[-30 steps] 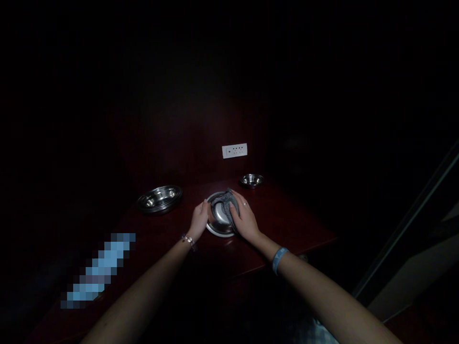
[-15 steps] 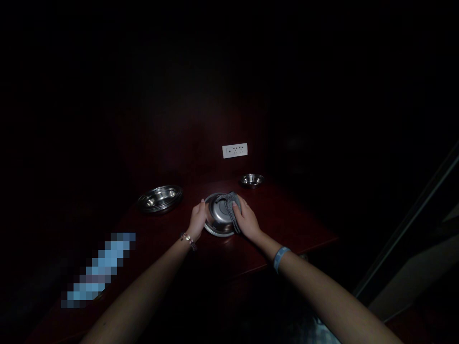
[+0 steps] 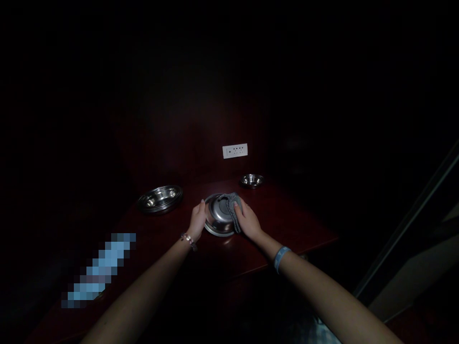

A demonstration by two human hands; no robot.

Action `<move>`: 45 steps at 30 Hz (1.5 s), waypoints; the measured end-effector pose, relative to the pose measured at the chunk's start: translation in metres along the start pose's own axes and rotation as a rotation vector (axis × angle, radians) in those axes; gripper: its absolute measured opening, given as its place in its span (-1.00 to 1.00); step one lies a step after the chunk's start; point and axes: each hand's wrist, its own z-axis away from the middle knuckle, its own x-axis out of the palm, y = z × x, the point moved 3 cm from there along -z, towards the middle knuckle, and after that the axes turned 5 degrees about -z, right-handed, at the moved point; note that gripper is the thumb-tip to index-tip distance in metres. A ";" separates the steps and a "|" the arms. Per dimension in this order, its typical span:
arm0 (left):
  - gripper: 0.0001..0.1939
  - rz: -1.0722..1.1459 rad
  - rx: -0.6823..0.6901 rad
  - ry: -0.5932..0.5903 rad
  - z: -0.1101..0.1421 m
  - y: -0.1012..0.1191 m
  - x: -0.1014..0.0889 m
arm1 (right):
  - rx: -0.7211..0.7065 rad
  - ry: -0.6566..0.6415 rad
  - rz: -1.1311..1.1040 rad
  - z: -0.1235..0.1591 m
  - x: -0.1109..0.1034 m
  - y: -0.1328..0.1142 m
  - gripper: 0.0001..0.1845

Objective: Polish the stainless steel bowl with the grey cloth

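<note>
We hold one overturned bowl (image 3: 218, 216) over one table (image 3: 287, 220): our left hand (image 3: 197, 220) pinches its rim, fingertips hidden; our right hand (image 3: 250, 221), fingers gripping, presses one cloth (image 3: 232, 204) against it. One stack of bowls (image 3: 158, 209) stands left, one small bowl (image 3: 251, 180) behind.

The cloth (image 3: 235, 222) is patterned grey, the bowl (image 3: 218, 213) silvery

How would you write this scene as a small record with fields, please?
Left hand: holds the left rim of a metal dish
Right hand: holds a grey cloth against the dish's right side
Dish: underside appears to face up
Left: stacked metal dishes
Behind, to the right: small metal bowl
Surface: dark red table
Wall: white socket panel
</note>
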 end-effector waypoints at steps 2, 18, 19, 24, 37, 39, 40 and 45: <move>-0.42 -0.001 -0.009 0.008 0.001 0.002 0.000 | 0.000 0.006 0.006 0.000 -0.001 0.000 -0.46; -0.50 -0.051 0.203 0.103 0.007 0.017 -0.003 | -0.044 0.121 0.033 0.000 0.008 0.009 -0.42; -0.51 -0.060 0.232 0.112 0.009 0.019 -0.003 | -0.026 0.148 0.025 0.000 0.011 0.012 -0.42; -0.55 -0.137 0.360 0.107 0.020 0.025 -0.004 | 0.103 0.172 -0.118 0.003 0.027 0.021 -0.39; -0.85 -0.626 0.799 -0.499 0.032 0.042 0.008 | 0.525 -0.094 -1.011 0.008 0.021 -0.018 -0.25; -0.83 -0.731 0.881 -0.495 0.031 0.042 0.008 | 0.560 -0.075 -1.110 0.006 0.018 -0.020 -0.28; -0.82 -0.801 0.924 -0.485 0.029 0.042 0.007 | 0.596 -0.050 -1.173 0.006 0.017 -0.021 -0.31; -0.73 -1.163 1.086 -0.425 0.021 0.039 0.003 | 0.772 0.117 -1.396 0.006 0.011 -0.022 -0.49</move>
